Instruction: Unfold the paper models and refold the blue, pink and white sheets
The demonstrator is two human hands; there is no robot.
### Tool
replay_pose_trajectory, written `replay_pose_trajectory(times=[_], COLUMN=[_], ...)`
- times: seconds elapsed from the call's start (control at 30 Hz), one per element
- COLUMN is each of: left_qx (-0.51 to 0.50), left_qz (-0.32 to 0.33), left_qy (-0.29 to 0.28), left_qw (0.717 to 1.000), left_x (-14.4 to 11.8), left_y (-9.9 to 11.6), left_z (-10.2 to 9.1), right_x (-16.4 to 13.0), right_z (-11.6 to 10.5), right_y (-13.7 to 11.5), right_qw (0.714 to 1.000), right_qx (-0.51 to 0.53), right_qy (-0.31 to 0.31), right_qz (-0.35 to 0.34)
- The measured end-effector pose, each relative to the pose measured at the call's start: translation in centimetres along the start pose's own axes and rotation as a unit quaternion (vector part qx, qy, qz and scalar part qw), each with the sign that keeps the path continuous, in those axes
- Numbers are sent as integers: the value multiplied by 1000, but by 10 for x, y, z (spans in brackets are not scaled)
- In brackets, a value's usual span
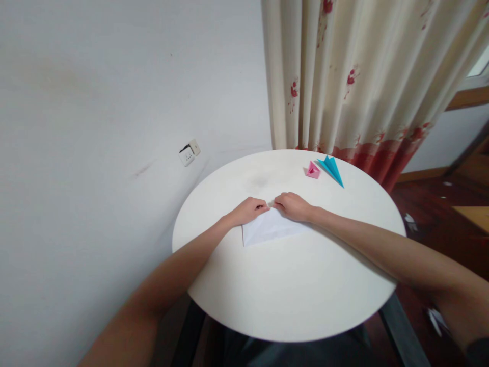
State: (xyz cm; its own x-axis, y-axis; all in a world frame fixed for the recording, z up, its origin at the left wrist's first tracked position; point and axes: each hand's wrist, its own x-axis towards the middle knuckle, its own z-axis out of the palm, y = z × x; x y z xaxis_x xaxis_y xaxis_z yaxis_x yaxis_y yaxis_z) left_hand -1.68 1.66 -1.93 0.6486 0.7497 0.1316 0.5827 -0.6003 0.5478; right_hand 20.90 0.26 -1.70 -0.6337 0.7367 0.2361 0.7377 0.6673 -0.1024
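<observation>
Head view shows my left hand (250, 210) and my right hand (294, 206) meeting fingertip to fingertip over the far edge of a white paper (272, 228). Both are curled, with the fingers pressing or pinching down on that edge; I cannot tell whether either one grips the sheet or only flattens it. The paper lies flat near the middle of the round white table (290, 300), a little toward the far side, its near edge straight and its upper part already angled as if a fold has been laid in.

I judge the folding to be at an early stage: the sheet is still broad and simple, with only the first creases set and most of the shaping left.

Near the table's far edge, well apart from my hands, sit a small pink paper piece (312, 171) and a blue paper plane (331, 169), both looking finished. Behind them hangs a curtain (362, 76).
</observation>
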Motion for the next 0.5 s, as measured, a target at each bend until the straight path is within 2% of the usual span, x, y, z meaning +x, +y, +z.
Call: replay_pose_trajectory(times=[0.5], left_qx=[7], left_qz=[-1], left_qy=[-3], left_qw=[1000], left_x=[1], left_y=[-2], left_z=[-1], right_x=[0], right_z=[-1], right_y=[1], right_qw=[1000], right_qx=[7], right_qy=[-9], right_qz=[12])
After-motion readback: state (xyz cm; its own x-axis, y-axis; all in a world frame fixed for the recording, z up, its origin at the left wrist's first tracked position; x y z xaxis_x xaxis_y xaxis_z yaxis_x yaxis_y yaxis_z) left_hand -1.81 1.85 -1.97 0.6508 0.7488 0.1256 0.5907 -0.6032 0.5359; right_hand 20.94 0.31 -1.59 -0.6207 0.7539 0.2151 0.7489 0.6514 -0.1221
